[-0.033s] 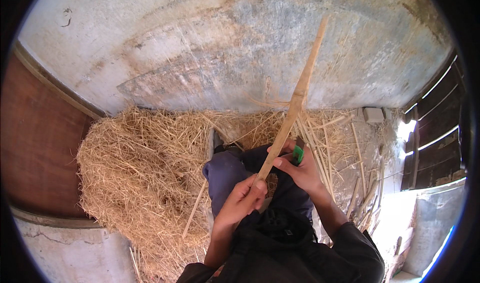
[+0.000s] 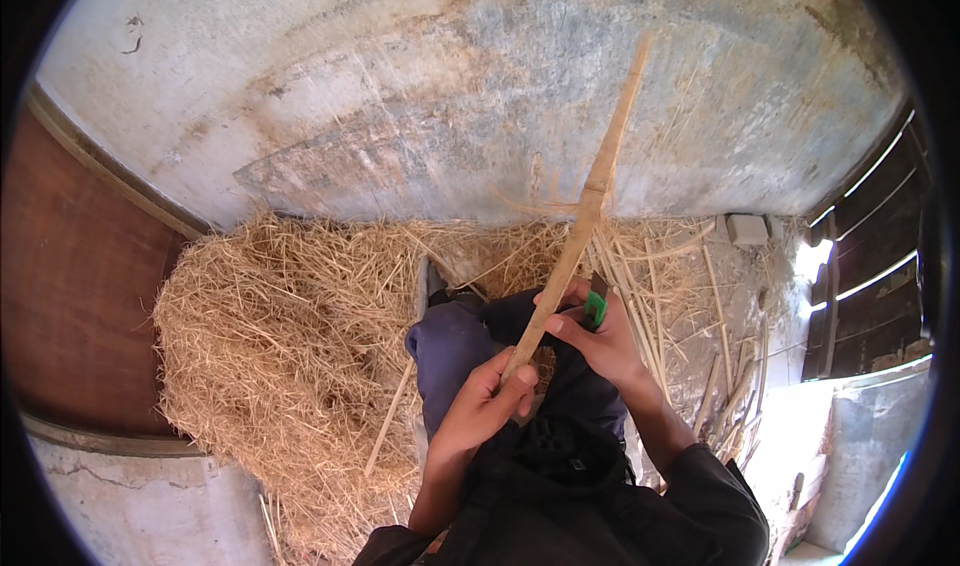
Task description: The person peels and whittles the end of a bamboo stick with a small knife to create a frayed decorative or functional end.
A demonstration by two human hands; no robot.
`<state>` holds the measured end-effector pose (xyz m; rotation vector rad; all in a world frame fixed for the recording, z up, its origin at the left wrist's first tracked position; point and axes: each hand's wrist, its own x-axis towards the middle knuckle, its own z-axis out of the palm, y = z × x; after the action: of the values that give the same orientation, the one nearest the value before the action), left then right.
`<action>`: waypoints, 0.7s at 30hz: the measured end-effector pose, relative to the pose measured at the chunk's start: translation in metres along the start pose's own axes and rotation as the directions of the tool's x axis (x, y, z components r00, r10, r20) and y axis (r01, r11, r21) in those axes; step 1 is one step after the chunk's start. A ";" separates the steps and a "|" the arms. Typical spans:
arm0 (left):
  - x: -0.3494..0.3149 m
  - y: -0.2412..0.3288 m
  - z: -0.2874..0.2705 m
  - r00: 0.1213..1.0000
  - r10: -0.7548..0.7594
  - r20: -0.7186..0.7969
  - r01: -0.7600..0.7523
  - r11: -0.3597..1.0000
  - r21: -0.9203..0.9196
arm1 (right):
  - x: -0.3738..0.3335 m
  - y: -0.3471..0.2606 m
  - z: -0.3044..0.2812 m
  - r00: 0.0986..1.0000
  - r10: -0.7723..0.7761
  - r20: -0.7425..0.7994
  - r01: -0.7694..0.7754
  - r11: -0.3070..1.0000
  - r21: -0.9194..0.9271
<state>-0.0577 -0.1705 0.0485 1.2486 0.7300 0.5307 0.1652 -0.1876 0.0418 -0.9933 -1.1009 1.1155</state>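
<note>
A long split bamboo strip [image 2: 567, 266] slants up and to the right in front of me, with a node partway along and a narrowing far end. My left hand [image 2: 487, 403] is closed on its near end, thumb on top. Farther up the strip, my right hand [image 2: 603, 343] pinches it between thumb and fingers. A small green object [image 2: 595, 310] with a dark flat part sits against the right hand's fingers; its exact kind I cannot make out. Both hands are over my lap.
A big heap of straw-like shavings [image 2: 290, 346] lies at my left beside a brown panel [image 2: 80, 286]. Long strips [image 2: 640, 306] and sticks [image 2: 735, 391] lie on the floor at right. A block [image 2: 747, 230] rests by the stained wall [image 2: 400, 96] ahead.
My left thumb and the near end of the bamboo strip have shifted very slightly. The right hand looks the same.
</note>
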 end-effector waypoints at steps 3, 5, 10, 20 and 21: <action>0.001 0.002 0.011 0.983 0.145 -0.113 -0.114 0.962 0.248 | 0.001 0.000 -0.001 1.000 0.010 -0.004 -0.010 1.000 -0.005; -0.001 0.011 0.017 0.967 0.177 -0.183 -0.110 0.939 0.326 | 0.002 0.001 -0.002 1.000 0.008 -0.009 -0.008 1.000 -0.016; -0.002 0.002 0.011 0.955 0.215 -0.205 -0.127 0.919 0.374 | 0.002 -0.014 -0.006 1.000 -0.018 0.005 0.018 0.910 -0.414; 0.002 0.016 0.011 0.949 0.192 -0.249 -0.088 0.923 0.376 | -0.007 -0.005 -0.026 0.893 -0.348 0.286 0.434 0.491 -0.756; 0.002 0.015 0.010 0.950 0.204 -0.238 -0.104 0.922 0.374 | -0.008 -0.005 -0.026 0.877 -0.363 0.314 0.461 0.449 -0.766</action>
<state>-0.0480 -0.1717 0.0639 1.6022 0.9965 0.7339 0.1908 -0.1974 0.0407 -1.2711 -1.9274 0.1630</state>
